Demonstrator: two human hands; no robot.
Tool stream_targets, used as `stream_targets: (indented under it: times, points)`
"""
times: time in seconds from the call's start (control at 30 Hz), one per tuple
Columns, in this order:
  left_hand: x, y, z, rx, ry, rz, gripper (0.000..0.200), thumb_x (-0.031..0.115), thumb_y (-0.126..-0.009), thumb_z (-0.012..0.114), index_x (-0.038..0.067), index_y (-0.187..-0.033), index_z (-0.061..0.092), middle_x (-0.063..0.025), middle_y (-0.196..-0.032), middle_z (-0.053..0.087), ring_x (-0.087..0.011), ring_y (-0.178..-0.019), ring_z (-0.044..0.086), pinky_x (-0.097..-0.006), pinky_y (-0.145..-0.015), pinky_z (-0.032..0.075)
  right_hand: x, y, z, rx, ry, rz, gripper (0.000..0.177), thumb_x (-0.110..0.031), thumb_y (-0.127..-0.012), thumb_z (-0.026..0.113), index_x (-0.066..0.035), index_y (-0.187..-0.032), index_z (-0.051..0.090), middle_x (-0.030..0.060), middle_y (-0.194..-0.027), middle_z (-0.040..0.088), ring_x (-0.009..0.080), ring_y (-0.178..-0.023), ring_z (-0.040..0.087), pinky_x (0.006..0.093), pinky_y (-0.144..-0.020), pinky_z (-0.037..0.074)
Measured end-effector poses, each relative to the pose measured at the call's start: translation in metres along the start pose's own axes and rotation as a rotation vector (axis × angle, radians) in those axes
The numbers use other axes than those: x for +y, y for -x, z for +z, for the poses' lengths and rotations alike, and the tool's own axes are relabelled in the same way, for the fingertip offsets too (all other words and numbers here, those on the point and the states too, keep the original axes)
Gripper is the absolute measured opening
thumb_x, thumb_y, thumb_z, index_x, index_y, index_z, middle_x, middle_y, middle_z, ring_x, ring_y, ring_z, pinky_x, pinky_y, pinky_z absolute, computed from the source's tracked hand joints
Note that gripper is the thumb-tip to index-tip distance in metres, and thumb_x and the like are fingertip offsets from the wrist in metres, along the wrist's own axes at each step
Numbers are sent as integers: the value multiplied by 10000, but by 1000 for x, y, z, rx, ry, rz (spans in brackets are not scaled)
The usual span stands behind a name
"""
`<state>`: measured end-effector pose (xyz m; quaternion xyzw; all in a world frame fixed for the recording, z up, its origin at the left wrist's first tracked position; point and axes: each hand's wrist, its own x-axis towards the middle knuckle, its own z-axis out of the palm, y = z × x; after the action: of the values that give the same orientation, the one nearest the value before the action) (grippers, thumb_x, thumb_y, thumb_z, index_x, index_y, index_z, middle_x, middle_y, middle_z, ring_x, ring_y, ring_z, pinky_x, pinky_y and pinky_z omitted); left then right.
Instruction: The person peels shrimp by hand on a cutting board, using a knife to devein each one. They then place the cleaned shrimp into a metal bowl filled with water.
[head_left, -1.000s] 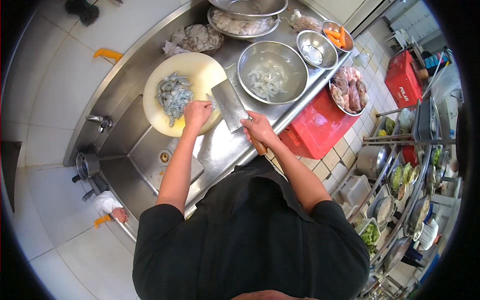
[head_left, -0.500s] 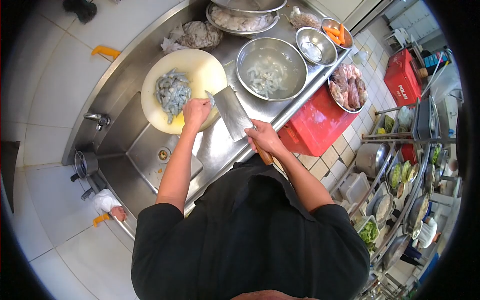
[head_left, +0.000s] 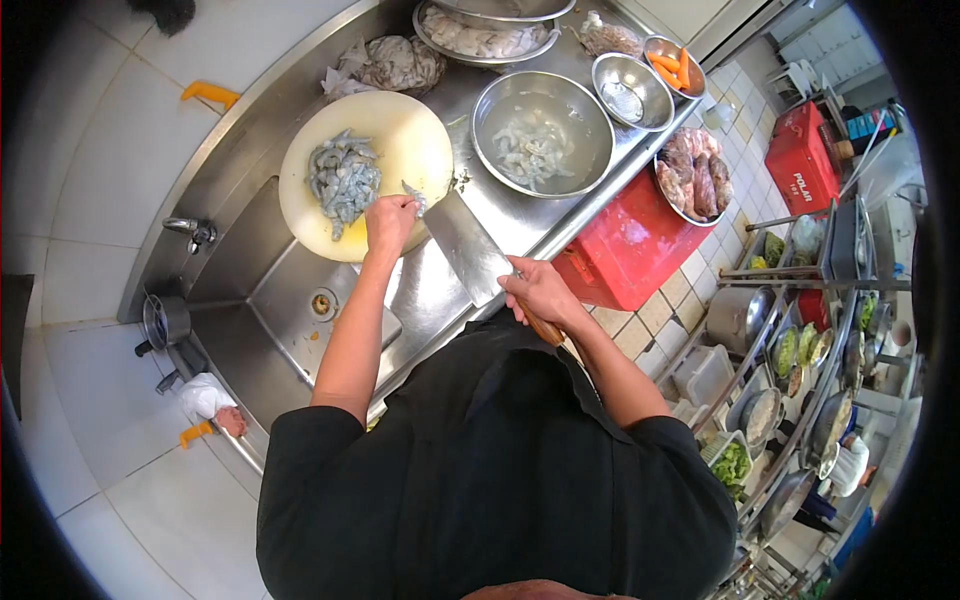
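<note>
My left hand (head_left: 391, 224) is closed, pinching a grey raw shrimp (head_left: 416, 198) over the right side of a round pale cutting board (head_left: 420, 140). A pile of similar shrimp (head_left: 343, 178) lies on the board, just beyond that hand. My right hand (head_left: 540, 290) is wrapped round the wooden handle of a cleaver (head_left: 468, 250). Its broad blade points up and left, the tip close to the board's edge and the held shrimp. Beyond the blade stands a metal bowl (head_left: 585, 105) with peeled-looking shrimp (head_left: 535, 150) in water.
The board bridges the steel sink (head_left: 225, 325) and counter. Behind it sit a plastic bag (head_left: 395, 65) and a bowl of pale meat (head_left: 485, 42). To the right are a small bowl (head_left: 640, 90), carrots (head_left: 672, 68), and meat (head_left: 695, 170) on a red cooler (head_left: 625, 250).
The cleaver blade has dropped slightly toward me and turned so its tip leans further left. My left hand still pinches a shrimp and has barely shifted.
</note>
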<state>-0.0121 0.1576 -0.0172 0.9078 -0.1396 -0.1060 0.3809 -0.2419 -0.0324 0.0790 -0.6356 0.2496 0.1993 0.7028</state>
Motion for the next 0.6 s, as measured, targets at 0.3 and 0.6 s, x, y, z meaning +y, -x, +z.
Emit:
stream_targets:
  times: [0.3, 0.6]
  points:
    - [-10, -4, 7, 44, 20, 47, 182, 207, -844, 758, 46, -920, 795, -181, -849, 745, -331, -768, 721, -392, -762, 559, -10, -14, 2, 56, 3, -26, 471, -152, -994, 607, 40, -1414, 518, 18, -662, 585, 100, -494, 550, 266, -451, 465]
    - [-6, -3, 3, 16, 21, 0, 225, 198, -847, 769, 17, -977, 788, -175, -887, 764, -274, -774, 748, -349, -738, 569, -12, -15, -1, 149, 165, -49, 615, -141, -979, 624, 62, -1515, 401, 34, -671, 585, 113, -501, 560, 292, -453, 466]
